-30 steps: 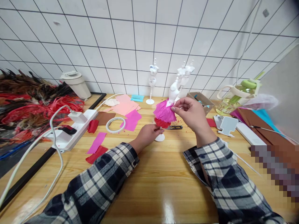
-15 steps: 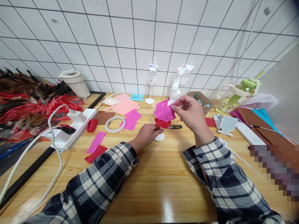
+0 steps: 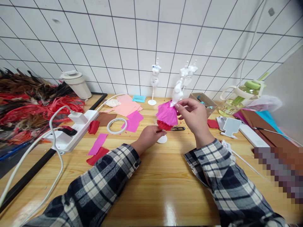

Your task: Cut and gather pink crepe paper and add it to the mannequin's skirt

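Note:
A small white dress form (image 3: 177,93) leans to the right, wearing a magenta crepe paper skirt (image 3: 167,113) over a red paper layer (image 3: 165,125). My left hand (image 3: 151,137) is closed below the red layer around the dress form's stem; the fingertips are partly hidden. Its round white base (image 3: 162,139) shows beneath that hand. With thumb and forefinger, my right hand (image 3: 193,116) pinches the magenta skirt's top edge at the waist. Behind the skirt lies a pair of small black thread snips (image 3: 178,128).
More white dress forms (image 3: 155,78) stand by the tiled wall. Left are a tape roll (image 3: 108,126), paper pieces (image 3: 134,121), a power strip (image 3: 78,132) and feathers (image 3: 21,94). To the right are a cardboard box (image 3: 210,108), a phone stand (image 3: 230,126) and a green-lidded bottle (image 3: 246,94).
My right hand has shifted very slightly at the waist of the skirt. The left hand keeps its place on the stem.

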A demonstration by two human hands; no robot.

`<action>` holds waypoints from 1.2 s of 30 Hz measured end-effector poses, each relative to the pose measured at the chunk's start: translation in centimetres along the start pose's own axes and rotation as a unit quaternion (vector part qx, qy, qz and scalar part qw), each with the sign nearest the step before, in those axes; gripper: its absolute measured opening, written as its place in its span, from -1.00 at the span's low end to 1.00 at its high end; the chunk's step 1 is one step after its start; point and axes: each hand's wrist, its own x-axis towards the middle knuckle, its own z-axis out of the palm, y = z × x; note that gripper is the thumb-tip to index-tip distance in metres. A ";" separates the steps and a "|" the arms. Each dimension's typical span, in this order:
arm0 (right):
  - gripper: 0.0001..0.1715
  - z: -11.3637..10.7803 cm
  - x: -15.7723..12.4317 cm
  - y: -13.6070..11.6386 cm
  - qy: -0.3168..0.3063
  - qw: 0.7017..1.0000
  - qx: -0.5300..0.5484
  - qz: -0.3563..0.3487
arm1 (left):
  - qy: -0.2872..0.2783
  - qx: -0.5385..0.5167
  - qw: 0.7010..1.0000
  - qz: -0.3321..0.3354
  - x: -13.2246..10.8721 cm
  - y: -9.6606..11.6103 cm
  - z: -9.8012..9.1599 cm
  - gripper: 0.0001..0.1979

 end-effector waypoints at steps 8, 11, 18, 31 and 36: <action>-0.43 -0.6 1.0 1.4 0.006 0.999 0.043 0.006 | 0.000 0.017 1.000 0.018 0.0 -0.2 -0.2 -0.73; -0.29 -1.1 1.0 0.7 -0.033 0.998 0.039 0.039 | -0.002 0.026 0.999 0.024 0.1 -0.4 -0.2 -0.73; -0.49 -1.8 0.9 -0.4 -0.134 0.985 0.084 0.071 | -0.018 0.070 0.997 0.040 0.0 0.0 -0.6 -0.75; -0.54 -0.8 0.8 0.6 -0.011 0.999 -0.053 0.002 | -0.043 0.019 0.999 0.011 -0.5 0.8 -0.4 -0.73; -0.70 -0.2 -0.2 -0.3 0.088 0.974 -0.167 -0.122 | -0.064 -0.103 0.992 -0.020 -0.5 0.7 0.3 -0.70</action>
